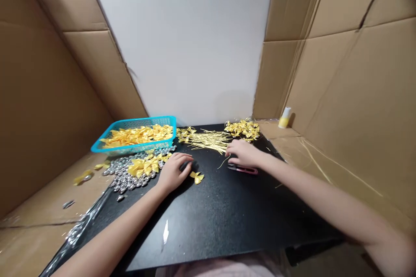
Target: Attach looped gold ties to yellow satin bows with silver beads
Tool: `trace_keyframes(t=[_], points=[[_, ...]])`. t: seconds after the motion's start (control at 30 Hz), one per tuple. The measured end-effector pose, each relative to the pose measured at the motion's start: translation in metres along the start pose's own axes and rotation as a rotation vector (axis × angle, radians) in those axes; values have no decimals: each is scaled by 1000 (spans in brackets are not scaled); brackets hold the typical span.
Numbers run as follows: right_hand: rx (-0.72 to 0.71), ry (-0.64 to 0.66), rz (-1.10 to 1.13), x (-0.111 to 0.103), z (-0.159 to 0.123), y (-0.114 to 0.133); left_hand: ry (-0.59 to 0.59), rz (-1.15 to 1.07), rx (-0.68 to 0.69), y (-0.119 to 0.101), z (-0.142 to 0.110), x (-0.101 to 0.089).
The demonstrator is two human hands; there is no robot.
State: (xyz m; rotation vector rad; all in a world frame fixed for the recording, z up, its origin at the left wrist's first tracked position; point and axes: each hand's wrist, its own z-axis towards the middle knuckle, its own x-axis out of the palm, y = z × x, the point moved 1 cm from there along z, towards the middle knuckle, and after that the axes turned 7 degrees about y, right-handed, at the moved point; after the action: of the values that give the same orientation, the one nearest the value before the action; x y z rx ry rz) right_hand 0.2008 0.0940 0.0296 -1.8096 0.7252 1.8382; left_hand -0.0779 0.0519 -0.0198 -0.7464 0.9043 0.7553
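My left hand (175,171) rests on the black table beside a pile of silver beads (121,177), thumb and fingers curved and apart with nothing visible between them. Just right of its fingertips lies a single yellow ribbon bow (197,177). My right hand (243,152) hovers over or touches the tabletop, its fingers loosely spread. One loose yellow strand (222,162) reaches to its fingertips; no grip on it shows. Right below this hand lie pink-handled thread snips (243,169), partly covered by it. Beyond the hand spreads a bundle of yellow strands (209,139).
A turquoise basket (97,147) full of yellow bows stands at the back left. More yellow bows (144,166) lie on the beads. Finished-looking yellow pieces (243,129) are heaped at the back right. A thread cone (284,118) stands by the cardboard walls (364,86).
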Motion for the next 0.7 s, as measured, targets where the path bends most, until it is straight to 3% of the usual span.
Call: trace_keyframes(t=[0.13, 0.2, 0.3, 0.47, 0.7], points=[[64, 8, 4, 37, -1, 57, -40, -53, -64, 11, -2, -3], [90, -23, 58, 51, -22, 76, -33, -76, -69, 13, -2, -3], [11, 72, 176, 58, -58, 93, -13, -91, -49, 11, 0, -1], [-94, 234, 317, 45, -93, 97, 17, -84, 50, 2, 0, -1], [-237, 267, 559, 34, -125, 76, 148, -75, 260, -18, -1, -6]])
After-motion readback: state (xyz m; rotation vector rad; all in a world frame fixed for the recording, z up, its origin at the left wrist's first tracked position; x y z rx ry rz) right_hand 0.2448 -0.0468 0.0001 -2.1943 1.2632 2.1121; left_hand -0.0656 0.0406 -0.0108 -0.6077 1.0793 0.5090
